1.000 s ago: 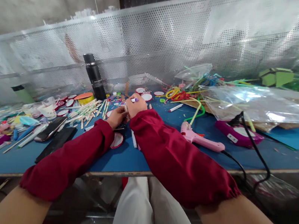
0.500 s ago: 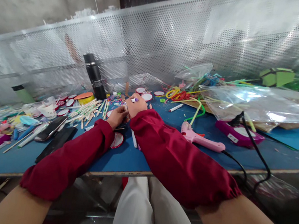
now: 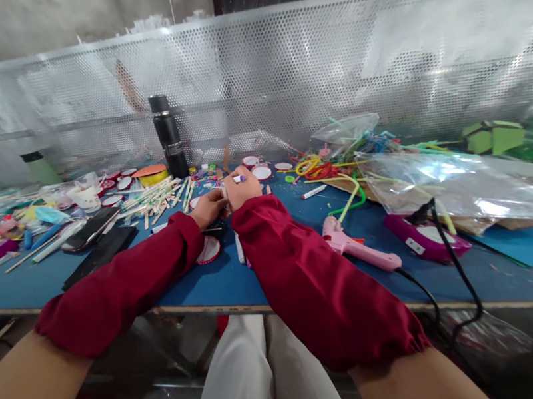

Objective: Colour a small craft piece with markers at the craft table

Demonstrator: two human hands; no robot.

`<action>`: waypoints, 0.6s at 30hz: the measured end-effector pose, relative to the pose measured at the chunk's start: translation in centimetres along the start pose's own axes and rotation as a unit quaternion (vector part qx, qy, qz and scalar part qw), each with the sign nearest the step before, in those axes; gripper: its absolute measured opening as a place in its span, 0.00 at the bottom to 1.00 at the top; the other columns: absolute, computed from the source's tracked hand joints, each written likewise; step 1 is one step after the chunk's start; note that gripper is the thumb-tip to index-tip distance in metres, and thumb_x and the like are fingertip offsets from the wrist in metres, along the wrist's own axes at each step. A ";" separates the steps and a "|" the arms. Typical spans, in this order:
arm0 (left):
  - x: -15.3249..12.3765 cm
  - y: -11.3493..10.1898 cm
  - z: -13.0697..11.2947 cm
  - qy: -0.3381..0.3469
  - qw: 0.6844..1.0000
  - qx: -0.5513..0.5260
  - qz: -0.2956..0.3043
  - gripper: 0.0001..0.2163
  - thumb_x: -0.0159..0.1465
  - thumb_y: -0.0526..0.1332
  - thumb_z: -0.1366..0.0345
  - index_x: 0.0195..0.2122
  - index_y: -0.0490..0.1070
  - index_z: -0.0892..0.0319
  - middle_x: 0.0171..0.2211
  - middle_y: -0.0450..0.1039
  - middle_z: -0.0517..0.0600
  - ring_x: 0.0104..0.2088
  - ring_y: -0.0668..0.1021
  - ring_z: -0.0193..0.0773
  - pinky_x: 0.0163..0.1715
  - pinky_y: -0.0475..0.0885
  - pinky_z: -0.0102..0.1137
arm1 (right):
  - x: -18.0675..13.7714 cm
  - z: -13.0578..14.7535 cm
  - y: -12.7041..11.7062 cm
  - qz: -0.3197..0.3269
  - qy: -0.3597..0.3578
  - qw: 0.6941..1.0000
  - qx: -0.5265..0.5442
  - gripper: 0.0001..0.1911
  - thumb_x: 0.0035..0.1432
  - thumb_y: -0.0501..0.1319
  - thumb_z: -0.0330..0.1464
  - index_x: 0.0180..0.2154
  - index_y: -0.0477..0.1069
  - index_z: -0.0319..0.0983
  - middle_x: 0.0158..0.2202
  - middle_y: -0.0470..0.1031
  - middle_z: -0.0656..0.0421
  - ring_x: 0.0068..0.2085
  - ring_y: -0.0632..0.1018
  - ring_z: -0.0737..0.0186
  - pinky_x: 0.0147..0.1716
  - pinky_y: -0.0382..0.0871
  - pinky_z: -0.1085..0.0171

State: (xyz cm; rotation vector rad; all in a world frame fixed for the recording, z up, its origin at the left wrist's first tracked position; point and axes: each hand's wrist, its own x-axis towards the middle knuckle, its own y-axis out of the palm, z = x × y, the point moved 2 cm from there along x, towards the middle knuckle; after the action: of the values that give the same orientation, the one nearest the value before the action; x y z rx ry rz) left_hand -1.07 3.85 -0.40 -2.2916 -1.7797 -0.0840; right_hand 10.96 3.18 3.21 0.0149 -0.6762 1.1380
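My right hand (image 3: 244, 189) is closed around a white marker with a purple cap (image 3: 239, 179), over the blue table (image 3: 288, 257). My left hand (image 3: 207, 207) sits just left of it, fingers curled on a small piece I cannot make out. A red-rimmed white disc (image 3: 209, 250) lies under my left wrist. Both forearms wear dark red sleeve covers.
A pink glue gun (image 3: 357, 249) with a black cord lies right of my arm. A black flask (image 3: 169, 135) stands at the back. Wooden sticks (image 3: 158, 196), two phones (image 3: 96, 236), pipe cleaners (image 3: 332, 169), plastic bags (image 3: 456, 182) and a perforated metal screen (image 3: 316, 79) surround the spot.
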 end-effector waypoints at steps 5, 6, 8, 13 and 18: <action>0.0 0.1 0.0 -0.003 1.000 0.004 -0.003 0.10 0.54 0.67 0.61 0.28 0.68 0.60 0.21 0.71 0.45 0.18 0.69 0.30 0.20 0.62 0.27 | 0.0 0.0 -0.1 -0.004 0.005 1.000 -0.002 0.05 0.54 0.56 0.37 0.28 0.66 0.43 0.26 0.68 0.63 0.28 0.67 0.64 0.30 0.58 0.65; 0.0 0.1 0.0 -0.001 1.000 0.004 -0.002 0.10 0.54 0.67 0.61 0.29 0.68 0.60 0.21 0.70 0.45 0.18 0.69 0.30 0.20 0.62 0.27 | 0.0 0.0 -0.2 -0.004 0.005 1.000 -0.001 0.05 0.54 0.56 0.37 0.28 0.66 0.43 0.26 0.68 0.63 0.29 0.67 0.64 0.30 0.58 0.65; 0.0 0.0 0.0 0.003 1.000 0.005 0.000 0.10 0.54 0.67 0.61 0.29 0.69 0.60 0.21 0.70 0.45 0.18 0.69 0.30 0.20 0.62 0.27 | 0.1 0.0 -0.2 -0.003 0.007 1.000 -0.002 0.05 0.54 0.56 0.37 0.28 0.66 0.43 0.26 0.68 0.63 0.29 0.67 0.64 0.30 0.59 0.65; 0.0 0.1 -0.1 -0.001 1.000 0.013 0.003 0.07 0.55 0.65 0.62 0.30 0.69 0.60 0.20 0.70 0.45 0.18 0.69 0.30 0.19 0.61 0.27 | 0.1 0.0 0.0 -0.005 0.004 1.000 -0.003 0.06 0.54 0.56 0.36 0.27 0.65 0.43 0.25 0.68 0.63 0.28 0.67 0.63 0.28 0.58 0.65; 0.2 0.0 0.1 0.001 1.000 0.009 -0.001 0.08 0.55 0.65 0.63 0.29 0.69 0.60 0.20 0.70 0.45 0.17 0.68 0.30 0.19 0.61 0.27 | 0.0 0.0 0.1 -0.006 -0.002 1.000 0.002 0.06 0.53 0.55 0.37 0.26 0.63 0.43 0.25 0.67 0.63 0.28 0.66 0.64 0.28 0.56 0.65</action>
State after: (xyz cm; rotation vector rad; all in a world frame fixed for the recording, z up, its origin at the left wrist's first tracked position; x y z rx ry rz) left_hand -1.08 4.05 -0.48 -2.2775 -1.7743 -0.0701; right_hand 10.89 3.18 3.17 0.0240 -0.6762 1.1271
